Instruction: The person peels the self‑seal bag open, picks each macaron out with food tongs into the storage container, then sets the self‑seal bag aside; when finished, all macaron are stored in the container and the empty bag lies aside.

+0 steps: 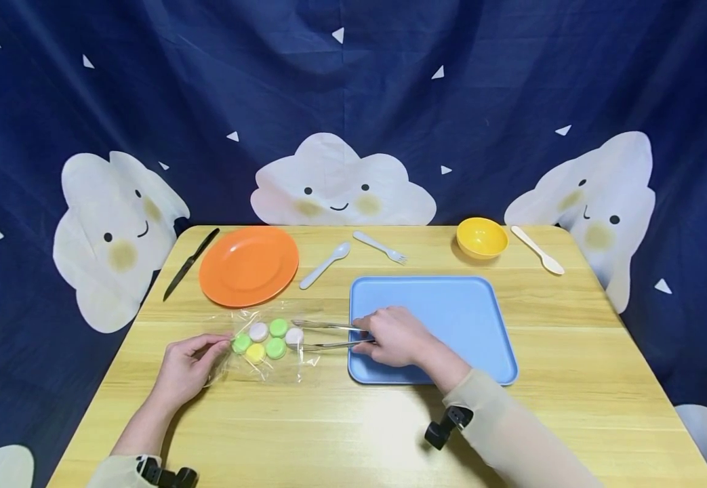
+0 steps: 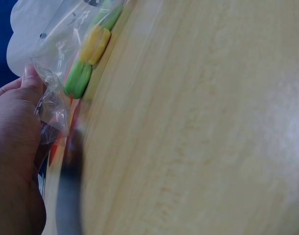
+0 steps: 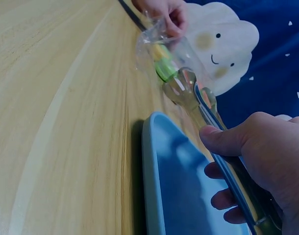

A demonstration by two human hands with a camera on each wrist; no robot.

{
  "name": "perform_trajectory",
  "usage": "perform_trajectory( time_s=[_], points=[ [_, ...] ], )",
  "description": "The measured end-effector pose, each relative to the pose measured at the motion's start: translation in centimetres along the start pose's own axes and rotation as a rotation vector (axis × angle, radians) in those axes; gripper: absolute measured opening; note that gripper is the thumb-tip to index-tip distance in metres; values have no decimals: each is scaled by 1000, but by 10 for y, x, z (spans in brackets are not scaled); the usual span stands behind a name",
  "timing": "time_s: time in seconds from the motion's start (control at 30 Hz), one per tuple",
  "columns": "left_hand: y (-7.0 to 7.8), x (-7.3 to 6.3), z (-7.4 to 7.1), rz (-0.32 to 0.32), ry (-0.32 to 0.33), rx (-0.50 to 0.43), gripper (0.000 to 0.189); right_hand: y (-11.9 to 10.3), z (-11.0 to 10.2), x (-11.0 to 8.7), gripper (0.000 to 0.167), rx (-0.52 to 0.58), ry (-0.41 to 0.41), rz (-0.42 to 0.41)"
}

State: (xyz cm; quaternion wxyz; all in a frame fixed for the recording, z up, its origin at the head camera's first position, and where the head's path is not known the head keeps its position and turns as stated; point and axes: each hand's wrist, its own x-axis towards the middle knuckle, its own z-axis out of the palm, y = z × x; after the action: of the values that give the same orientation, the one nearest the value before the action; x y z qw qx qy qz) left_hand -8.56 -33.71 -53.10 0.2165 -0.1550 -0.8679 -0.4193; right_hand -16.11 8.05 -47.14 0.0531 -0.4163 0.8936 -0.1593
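A clear plastic bag [image 1: 268,373] lies on the table with several macarons [image 1: 276,348] in green, yellow and pale lilac inside. My left hand [image 1: 188,366] pinches the bag's left end between thumb and fingers; the left wrist view shows the crumpled plastic [image 2: 54,105] at the thumb. My right hand [image 1: 398,337] grips metal tongs [image 1: 329,325] over the left edge of the blue tray [image 1: 457,305]. The tongs' arms are spread, their tips at the bag's right end around a pale lilac macaron [image 1: 294,337]. Whether the tips touch it I cannot tell.
Behind the bag are an orange plate [image 1: 249,268], a black knife [image 1: 190,264], a grey-blue spoon [image 1: 325,265] and a matching fork [image 1: 380,247]. A yellow bowl [image 1: 482,238] and a cream spoon [image 1: 537,250] stand at the back right. A dark blue curtain [image 1: 390,68] hangs behind the table.
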Motion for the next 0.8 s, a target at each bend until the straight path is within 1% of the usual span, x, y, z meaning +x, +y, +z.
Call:
perform_trajectory(
  time_s=[0.17,0.33,0.47,0.63,0.73,0.8],
  points=[
    [3,2,-2,-13,-24,22,26,-1,2,1,26,8,-3,-11],
    [6,5,-6,-2,-49,75,24,0,2,-1,24,23,9,-27],
    [7,6,-7,2,-55,94,23,0,1,-4,22,39,19,-32],
    [7,6,-7,-27,-73,76,15,4,-4,-11,27,51,25,-14],
    [7,6,-7,-41,-77,57,16,8,-9,-18,38,55,32,5],
    [8,6,-7,-46,-73,51,18,10,-13,-24,41,49,43,11]
  ],
)
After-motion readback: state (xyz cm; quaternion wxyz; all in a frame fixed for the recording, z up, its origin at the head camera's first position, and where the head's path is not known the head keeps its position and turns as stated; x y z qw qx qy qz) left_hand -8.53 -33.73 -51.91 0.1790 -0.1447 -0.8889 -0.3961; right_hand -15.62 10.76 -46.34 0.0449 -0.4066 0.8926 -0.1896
